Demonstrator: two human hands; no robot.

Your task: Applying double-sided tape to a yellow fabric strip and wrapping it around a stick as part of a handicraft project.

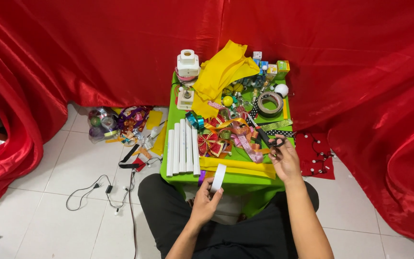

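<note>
My left hand (pixel 206 201) holds a white paper tube (pixel 218 176) upright in front of the small green table (pixel 235 181). My right hand (pixel 285 160) rests on the table's right side with its fingers on the black handles of a pair of scissors (pixel 267 139). Yellow strips of paper (pixel 238 168) lie along the table's near edge between the two hands. Several white paper tubes (pixel 182 147) lie side by side at the table's left.
Ribbons and bows, a roll of tape (pixel 270 103), a yellow cloth (pixel 221 72), a white device (pixel 188 63) and small boxes crowd the table. More ribbons and cables lie on the tiled floor at left. Red drapes surround everything.
</note>
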